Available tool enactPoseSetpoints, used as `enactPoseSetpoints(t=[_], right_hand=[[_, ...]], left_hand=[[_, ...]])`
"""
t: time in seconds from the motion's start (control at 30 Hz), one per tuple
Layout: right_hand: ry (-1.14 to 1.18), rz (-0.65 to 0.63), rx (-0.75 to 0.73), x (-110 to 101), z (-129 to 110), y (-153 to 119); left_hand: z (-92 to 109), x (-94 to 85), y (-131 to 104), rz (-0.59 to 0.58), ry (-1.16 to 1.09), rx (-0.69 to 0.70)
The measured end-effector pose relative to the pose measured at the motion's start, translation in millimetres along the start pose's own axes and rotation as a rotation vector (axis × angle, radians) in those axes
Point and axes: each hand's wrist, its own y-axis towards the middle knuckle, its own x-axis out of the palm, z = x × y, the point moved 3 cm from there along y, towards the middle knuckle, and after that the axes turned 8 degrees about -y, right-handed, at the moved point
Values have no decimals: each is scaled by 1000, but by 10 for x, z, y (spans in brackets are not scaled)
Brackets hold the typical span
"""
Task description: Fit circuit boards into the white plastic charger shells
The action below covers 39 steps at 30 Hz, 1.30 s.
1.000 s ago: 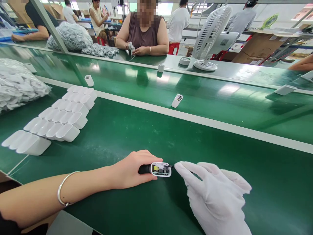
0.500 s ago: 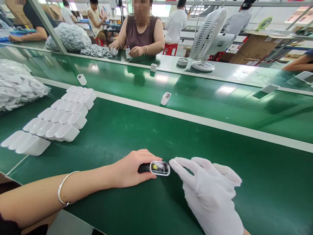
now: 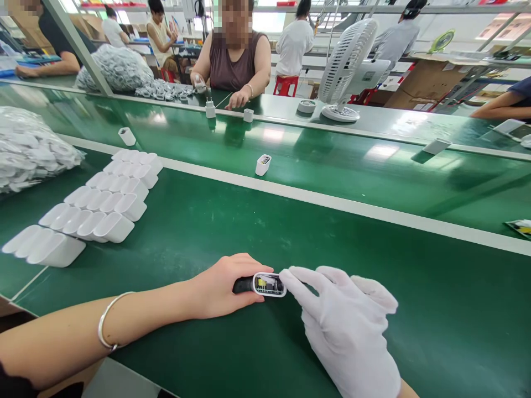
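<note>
- Left hand [image 3: 232,284] has its grip closed on a white case [image 3: 269,294], thumb and finger on opposite long sides; a black piece [image 3: 243,285] sits between palm and case.
- The case is low over the tabletop [image 3: 199,221], between the hands, open side showing a yellow part [image 3: 261,282] and dark parts inside; whether it touches the surface, I cannot tell.
- Right hand [image 3: 344,320], gloved in white, has its fingertips at the case's right end; whether its grip pinches anything is hidden.
- The case should be light, stiff and rather slippery; its insides look fragile, so the outer long walls are the best hold, clear of the opening.
- Counts on the near side, left to right: one bag [image 3: 33,149] of white bits, too many to number; about six rows of shells [image 3: 116,228], too crowded to total; one case in hand.
- On the lane [image 3: 186,132], left to right: one tube [image 3: 126,136], one pronged plug [image 3: 211,110], one small block [image 3: 248,115], one filled shell [image 3: 263,165], one pale block [image 3: 437,146], one board [image 3: 521,227] cut by the edge.
</note>
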Motion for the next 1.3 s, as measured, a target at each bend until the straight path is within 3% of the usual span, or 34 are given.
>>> enactPoseSetpoints(t=[0.3, 0.43, 0.6, 0.67, 0.73, 0.83, 0.9, 1.07, 1.3], right_hand=[[58, -42, 19, -21, -7, 33], [105, -20, 82, -38, 100, 15], [107, -74, 212, 208, 285, -110], [71, -92, 234, 285, 245, -142], [80, -33, 241, 276, 134, -155], [241, 55, 128, 199, -94, -176], [335, 29, 48, 185, -195, -215], [424, -110, -14, 305, -178, -325], [613, -70, 59, 374, -150, -274]], left_hand=[[-2, -3, -1, -17, 19, -1], [-1, -14, -2, 2, 18, -5], [5, -16, -13, -33, 40, -32], [10, -18, -19, -18, 53, -45], [20, -18, -23, 4, 61, -53], [60, -15, -16, 8, 47, -12], [88, -20, -5, 3, 18, 7], [102, -53, 4, 33, -64, 4], [48, -47, 7, 11, -51, -2]])
